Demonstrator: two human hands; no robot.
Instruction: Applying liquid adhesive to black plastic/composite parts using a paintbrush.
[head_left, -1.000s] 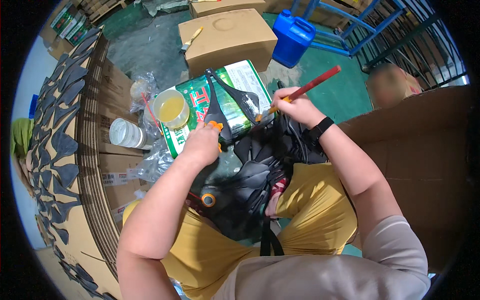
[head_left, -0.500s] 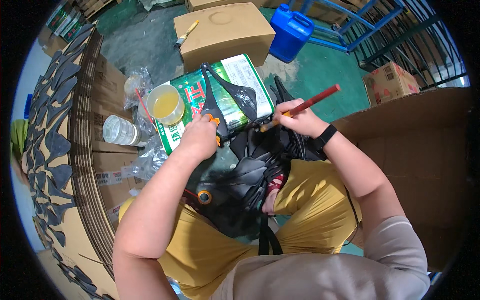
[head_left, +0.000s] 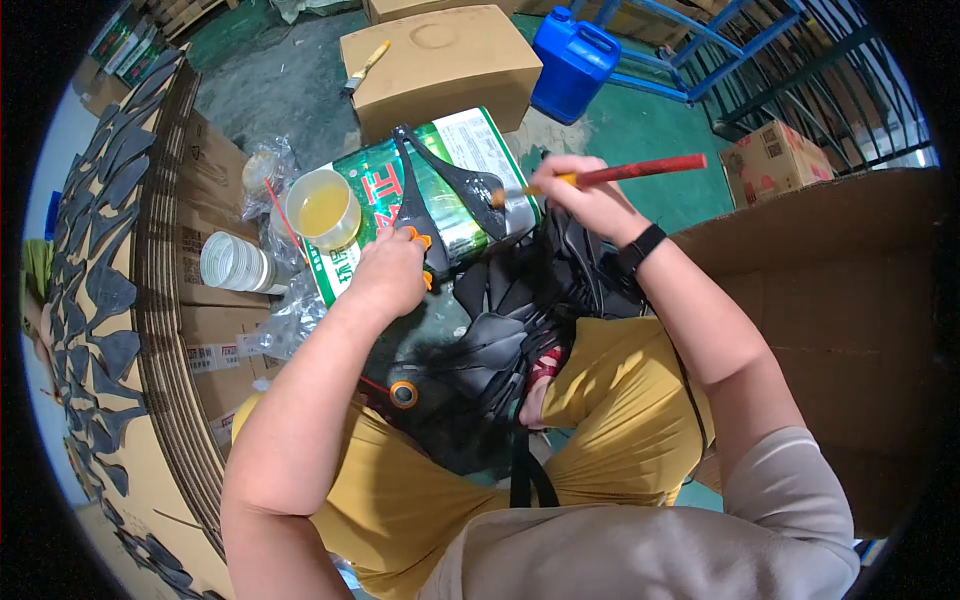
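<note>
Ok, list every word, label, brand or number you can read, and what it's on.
I don't copy out wording, only where it stands:
Green tin: large red characters, partly covered; white panel, print too small to read.
Left box: printed strip, too small.
Small right box: red marks, too blurred.
Tins, upper left: too blurred.

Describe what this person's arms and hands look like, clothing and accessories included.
The right arm has a short, pale grey sleeve; both forearms are bare. A black band circles the right wrist. Neither the left hand nor the right hand wears a full glove. Orange bits show at the left fingertips, perhaps worn.
</note>
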